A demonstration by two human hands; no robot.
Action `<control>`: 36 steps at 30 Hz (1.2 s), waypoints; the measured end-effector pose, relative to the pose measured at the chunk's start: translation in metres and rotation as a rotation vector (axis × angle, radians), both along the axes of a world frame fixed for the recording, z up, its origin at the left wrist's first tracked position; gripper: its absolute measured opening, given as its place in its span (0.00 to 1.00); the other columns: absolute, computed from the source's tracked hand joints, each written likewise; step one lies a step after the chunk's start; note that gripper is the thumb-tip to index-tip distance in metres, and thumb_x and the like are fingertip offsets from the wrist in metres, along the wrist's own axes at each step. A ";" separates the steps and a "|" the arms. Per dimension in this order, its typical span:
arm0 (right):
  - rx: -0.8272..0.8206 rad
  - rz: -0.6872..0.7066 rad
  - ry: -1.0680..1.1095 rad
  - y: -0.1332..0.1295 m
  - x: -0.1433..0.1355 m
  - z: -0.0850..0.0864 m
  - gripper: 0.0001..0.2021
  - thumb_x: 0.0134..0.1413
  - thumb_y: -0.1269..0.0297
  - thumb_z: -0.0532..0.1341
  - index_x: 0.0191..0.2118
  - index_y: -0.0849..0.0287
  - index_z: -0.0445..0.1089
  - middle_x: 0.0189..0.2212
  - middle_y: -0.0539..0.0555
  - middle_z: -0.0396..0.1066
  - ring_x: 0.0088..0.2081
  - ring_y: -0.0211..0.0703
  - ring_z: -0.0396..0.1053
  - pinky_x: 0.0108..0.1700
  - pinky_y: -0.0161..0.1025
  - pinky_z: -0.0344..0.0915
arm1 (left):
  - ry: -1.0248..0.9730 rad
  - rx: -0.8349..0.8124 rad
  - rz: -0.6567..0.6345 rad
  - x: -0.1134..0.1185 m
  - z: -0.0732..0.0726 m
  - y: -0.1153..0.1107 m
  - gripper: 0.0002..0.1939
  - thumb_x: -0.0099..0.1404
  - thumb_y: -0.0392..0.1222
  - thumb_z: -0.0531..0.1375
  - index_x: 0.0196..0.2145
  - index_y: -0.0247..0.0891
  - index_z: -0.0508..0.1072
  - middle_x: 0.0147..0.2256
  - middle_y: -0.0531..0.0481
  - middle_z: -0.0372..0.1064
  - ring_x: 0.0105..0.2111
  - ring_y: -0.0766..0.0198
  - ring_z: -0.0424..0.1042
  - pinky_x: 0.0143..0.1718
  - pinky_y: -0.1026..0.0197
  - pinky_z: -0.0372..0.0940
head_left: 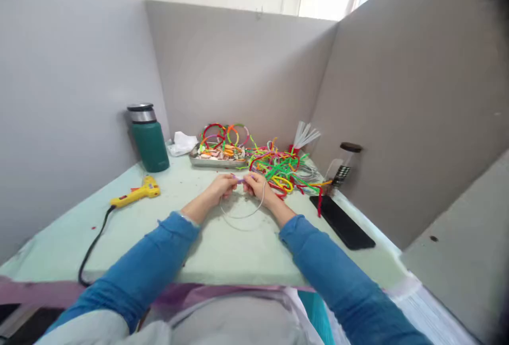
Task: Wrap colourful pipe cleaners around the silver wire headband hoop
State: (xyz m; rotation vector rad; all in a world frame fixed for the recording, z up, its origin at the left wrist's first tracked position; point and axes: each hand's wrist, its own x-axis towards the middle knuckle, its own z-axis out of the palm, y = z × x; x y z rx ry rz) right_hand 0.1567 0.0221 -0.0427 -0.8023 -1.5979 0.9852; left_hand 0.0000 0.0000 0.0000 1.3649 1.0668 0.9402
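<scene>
Center frame, my left hand (225, 185) and right hand (256, 184) pinch a purple strip (240, 180) on a thin pale hoop (242, 218) above the surface (238, 260). It looks mid-wrap; another turn would call for steady tension.

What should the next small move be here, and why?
Probably wind the purple strip slightly further along the thin hoop: the left hand and right hand pinch it at the hoop's top, while the visible lower curve looks bare.
</scene>
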 end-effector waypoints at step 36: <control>-0.040 -0.016 -0.025 -0.006 -0.002 0.004 0.16 0.54 0.52 0.55 0.25 0.59 0.62 0.17 0.47 0.65 0.15 0.31 0.54 0.18 0.31 0.49 | 0.045 0.027 0.125 0.000 -0.008 0.007 0.08 0.62 0.40 0.58 0.28 0.37 0.61 0.17 0.59 0.60 0.09 0.77 0.46 0.12 0.68 0.41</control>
